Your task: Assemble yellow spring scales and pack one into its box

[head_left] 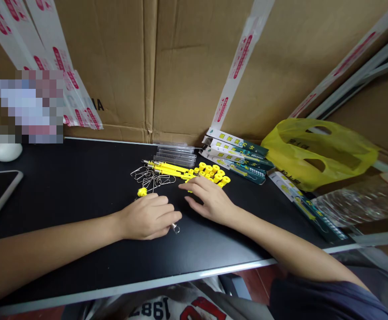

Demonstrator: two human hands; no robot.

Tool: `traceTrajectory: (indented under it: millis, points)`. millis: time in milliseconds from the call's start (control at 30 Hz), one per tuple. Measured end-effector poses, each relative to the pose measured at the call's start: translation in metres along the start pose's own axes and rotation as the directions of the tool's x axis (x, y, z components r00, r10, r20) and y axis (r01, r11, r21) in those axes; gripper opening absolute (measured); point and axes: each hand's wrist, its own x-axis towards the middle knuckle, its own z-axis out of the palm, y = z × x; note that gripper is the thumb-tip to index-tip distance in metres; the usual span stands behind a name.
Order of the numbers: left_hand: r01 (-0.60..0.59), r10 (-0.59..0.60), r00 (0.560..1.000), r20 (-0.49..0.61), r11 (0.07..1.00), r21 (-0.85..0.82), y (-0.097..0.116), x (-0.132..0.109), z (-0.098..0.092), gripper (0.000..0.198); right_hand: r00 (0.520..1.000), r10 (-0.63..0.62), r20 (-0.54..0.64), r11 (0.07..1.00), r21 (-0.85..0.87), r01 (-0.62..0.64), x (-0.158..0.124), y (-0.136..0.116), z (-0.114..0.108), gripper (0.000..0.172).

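Observation:
My left hand (150, 216) is closed, knuckles up, over the black table. From its fingers sticks a small silver metal piece ending in a ring (176, 229); the rest is hidden in the palm. A yellow knobbed piece (142, 192) shows just beyond the knuckles, and I cannot tell whether the hand touches it. My right hand (213, 200) is open, thumb and fingers apart, reaching to the near side of a heap of yellow plastic caps (226, 180). Left of the caps lie bent wire hooks (154, 179) and yellow rods with metal springs (172, 167).
Clear plastic tubes (174, 156) lie behind the rods. Printed spring-scale boxes (240, 153) are stacked at the back right, with another box (309, 209) nearer. A yellow plastic bag (323, 153) and clear wrapping sit at right. A phone (0, 191) lies left; cardboard (187, 66) stands behind.

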Motion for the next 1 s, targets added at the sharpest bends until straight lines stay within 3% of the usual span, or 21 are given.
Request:
traceTrajectory:
  millis: [233, 500, 667, 800, 1000]
  points:
    - [-0.212, 0.213, 0.975, -0.063, 0.977, 0.024, 0.002, 0.004, 0.001, 0.016, 0.995, -0.042, 0.089, 0.967, 0.254, 0.018, -0.003, -0.018, 0.006, 0.049]
    - [-0.26, 0.257, 0.949, -0.18, 0.966, 0.006, 0.004, -0.002, 0.003, 0.032, 0.993, 0.034, 0.11, 0.815, 0.572, -0.092, -0.002, -0.018, 0.008, 0.046]
    - [-0.244, 0.235, 0.952, -0.196, 0.969, -0.022, 0.003, -0.003, 0.0, 0.035, 0.993, 0.046, 0.104, 0.728, 0.677, -0.105, 0.0, -0.016, 0.01, 0.023]
    - [-0.211, 0.201, 0.963, -0.18, 0.977, -0.041, 0.0, -0.003, -0.003, 0.034, 0.982, 0.102, 0.16, 0.674, 0.715, -0.187, -0.001, -0.011, 0.01, 0.02]
    - [0.024, -0.052, 0.989, -0.14, 0.981, -0.192, -0.009, -0.001, -0.003, 0.032, 0.962, 0.215, 0.171, 0.407, 0.879, -0.247, 0.001, 0.002, 0.008, 0.02]
